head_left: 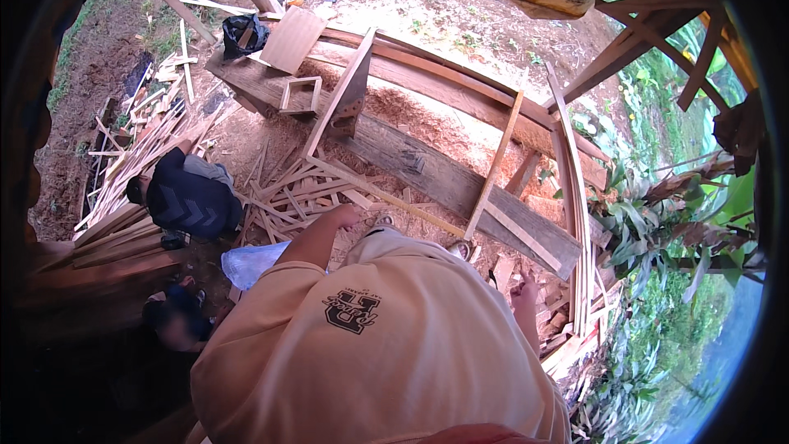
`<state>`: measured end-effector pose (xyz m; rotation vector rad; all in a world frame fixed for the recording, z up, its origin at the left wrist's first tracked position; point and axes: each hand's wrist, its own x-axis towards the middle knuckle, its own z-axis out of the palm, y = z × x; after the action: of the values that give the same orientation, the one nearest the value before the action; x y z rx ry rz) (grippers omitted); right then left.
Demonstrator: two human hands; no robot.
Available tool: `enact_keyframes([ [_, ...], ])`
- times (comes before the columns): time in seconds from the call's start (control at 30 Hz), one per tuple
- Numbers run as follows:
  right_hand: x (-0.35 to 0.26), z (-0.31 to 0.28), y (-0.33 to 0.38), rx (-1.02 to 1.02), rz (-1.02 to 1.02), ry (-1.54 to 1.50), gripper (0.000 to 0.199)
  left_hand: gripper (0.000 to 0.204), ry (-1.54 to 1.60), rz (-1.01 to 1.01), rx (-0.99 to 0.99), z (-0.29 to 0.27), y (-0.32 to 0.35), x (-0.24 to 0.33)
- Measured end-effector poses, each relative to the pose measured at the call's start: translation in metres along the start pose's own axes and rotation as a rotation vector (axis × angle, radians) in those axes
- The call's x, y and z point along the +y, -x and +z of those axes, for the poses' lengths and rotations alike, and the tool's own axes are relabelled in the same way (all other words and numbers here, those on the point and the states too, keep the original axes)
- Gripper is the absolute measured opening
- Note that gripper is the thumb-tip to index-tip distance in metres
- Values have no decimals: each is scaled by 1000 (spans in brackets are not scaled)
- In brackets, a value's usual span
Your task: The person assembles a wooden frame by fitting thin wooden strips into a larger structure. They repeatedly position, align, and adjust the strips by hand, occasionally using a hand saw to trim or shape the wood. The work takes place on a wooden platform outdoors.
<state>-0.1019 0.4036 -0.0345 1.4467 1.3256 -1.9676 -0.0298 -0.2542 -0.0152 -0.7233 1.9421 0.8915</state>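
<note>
My left hand hangs beside my body with its fingers curled in, and nothing shows in it. It is nearest the lower rail of a large wooden frame, which leans against the workbench in front of me. On my other side, my right hand hangs low with its fingers partly apart and nothing seen in them. It is close to the near right end of the bench, above wood offcuts. A small rectangular wooden frame rests toward the bench's far left end.
A flat board and a black plastic bag sit at the bench's far left. Wood strips litter the ground left. A person in a dark shirt bends there; another person is lower left. Long planks stand right.
</note>
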Motion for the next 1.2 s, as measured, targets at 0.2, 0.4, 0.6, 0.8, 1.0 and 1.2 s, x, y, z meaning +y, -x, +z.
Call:
enact_keyframes([
  [0.2, 75, -50, 19, 251, 92, 495, 30, 34, 240, 91, -26, -28, -34, -12],
  [0.4, 81, -17, 78, 101, 19, 668, 27, 32, 163, -103, 21, -68, -66, -64],
  [0.6, 73, 39, 129, 192, -84, 673, 25, 28, 182, -15, -9, -84, -91, -48],
  [0.8, 114, 88, 141, 101, -95, 543, 29, 33, -335, 281, -115, -93, -120, -62],
  [1.0, 187, 73, 158, 271, 88, 679, 19, 28, -280, 201, -100, -77, -68, -16],
  [1.2, 218, 66, 164, 247, 131, 542, 26, 29, -236, 374, -262, -100, -60, -44],
])
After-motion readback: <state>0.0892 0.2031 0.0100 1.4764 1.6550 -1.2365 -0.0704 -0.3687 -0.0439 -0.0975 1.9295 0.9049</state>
